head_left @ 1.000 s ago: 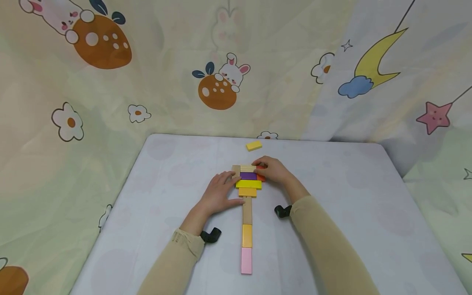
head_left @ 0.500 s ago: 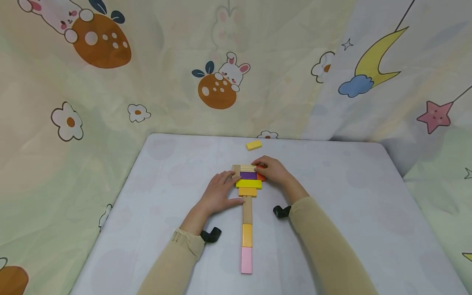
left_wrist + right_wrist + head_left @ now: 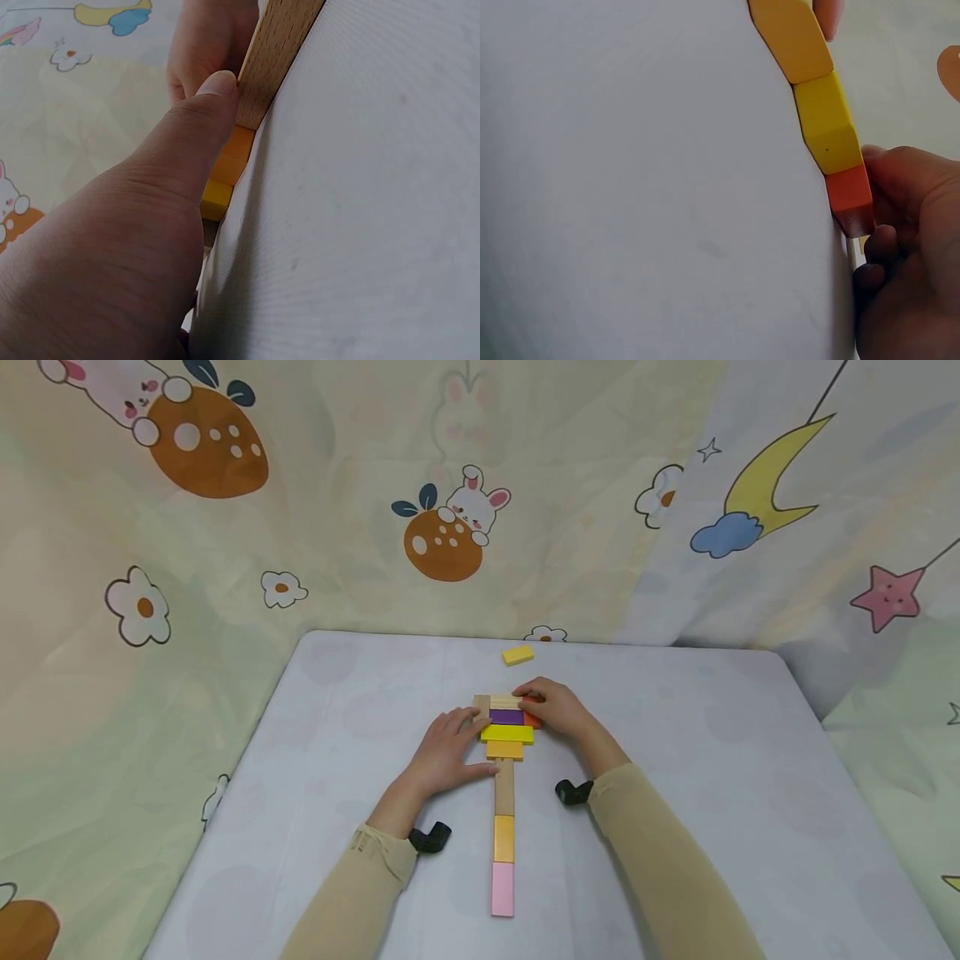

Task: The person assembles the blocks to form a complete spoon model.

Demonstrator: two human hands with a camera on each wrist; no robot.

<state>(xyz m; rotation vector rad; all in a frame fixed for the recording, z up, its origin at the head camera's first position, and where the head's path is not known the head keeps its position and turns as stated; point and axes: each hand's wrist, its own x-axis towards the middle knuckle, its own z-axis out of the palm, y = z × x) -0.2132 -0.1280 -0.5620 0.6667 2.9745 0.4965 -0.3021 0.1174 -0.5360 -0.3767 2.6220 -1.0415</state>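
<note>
Flat on the table, wooden blocks form a wide head above a narrow column. My right hand (image 3: 557, 703) pinches the red block (image 3: 532, 720) at the head's right side; the right wrist view shows its curled fingers beside that red block (image 3: 850, 196). With fingers spread and fairly straight, my left hand (image 3: 442, 750) touches the plain wood block (image 3: 482, 702) on the left and, with its thumb, the long plain block (image 3: 505, 789). Between the hands lie pale strips (image 3: 506, 702), a purple block (image 3: 507, 717), a yellow block (image 3: 507, 734) and an orange block (image 3: 505, 749).
An amber block (image 3: 504, 839) and a pink block (image 3: 502, 889) continue the column toward the near edge. One loose yellow block (image 3: 518, 655) lies by the far edge of the white-covered table (image 3: 360, 668). A patterned cloth (image 3: 337, 527) hangs behind.
</note>
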